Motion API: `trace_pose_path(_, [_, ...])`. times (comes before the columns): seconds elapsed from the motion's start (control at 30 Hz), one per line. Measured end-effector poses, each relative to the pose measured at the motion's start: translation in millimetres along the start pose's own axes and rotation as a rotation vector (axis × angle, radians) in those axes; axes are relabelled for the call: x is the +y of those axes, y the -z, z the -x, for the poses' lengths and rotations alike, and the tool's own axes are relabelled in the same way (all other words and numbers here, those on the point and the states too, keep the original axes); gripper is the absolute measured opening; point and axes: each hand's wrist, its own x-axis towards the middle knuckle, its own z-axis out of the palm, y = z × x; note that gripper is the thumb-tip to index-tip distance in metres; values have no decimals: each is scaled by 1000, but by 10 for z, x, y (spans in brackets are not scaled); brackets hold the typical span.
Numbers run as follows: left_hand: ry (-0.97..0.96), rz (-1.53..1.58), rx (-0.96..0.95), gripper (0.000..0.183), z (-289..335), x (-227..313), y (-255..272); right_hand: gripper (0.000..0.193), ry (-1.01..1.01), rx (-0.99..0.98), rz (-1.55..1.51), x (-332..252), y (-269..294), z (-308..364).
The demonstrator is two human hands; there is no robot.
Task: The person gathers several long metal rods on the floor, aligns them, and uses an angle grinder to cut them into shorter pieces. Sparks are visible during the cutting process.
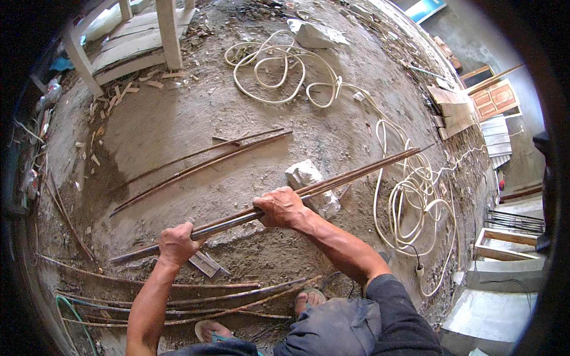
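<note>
The bare dirt floor [178, 118] takes up most of the view, scattered with chips and rubble. One wooden bench [170, 35] stands on it at the upper left, and a pale hose or cable [267, 101] sprawls across it in two tangles.

The longest thing off the ground is the bundle of rusty metal bars [228, 222], held slantwise in front of the person, its right end farther away. My judgement is that the handling is midway: this bundle is up and in both grips, not yet set down, while the other bars lie loose. Whether those are done with or left to do, I cannot tell.

Counts, then — the bundle has at least two bars, the exact number hidden where they overlap. Of the loose bars, at least four [219, 286] lie by the feet, at least two long ones [219, 156] beyond the bundle with one short piece, and what looks like a pair [68, 221] at far left. One panelled wooden door [494, 102] leans at right; there are two whitish stone blocks [306, 175], one just behind the bundle.

Both hands are clamped on the bars — left hand [177, 243] near the closer end, right hand [279, 206] about the middle. Two sandalled feet [216, 332] show below; small flat strips [205, 264] lie under the bundle.
</note>
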Motion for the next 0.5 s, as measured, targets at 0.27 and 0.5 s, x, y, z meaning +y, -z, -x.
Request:
trace_pose_path(0.27, [11, 3, -95, 65, -96, 431, -227, 28, -34, -45, 11, 371, -39, 299])
trace_pose_path(0.5, [-23, 98, -76, 67, -247, 543, -286, 21, 39, 30, 88, 619, -258, 388])
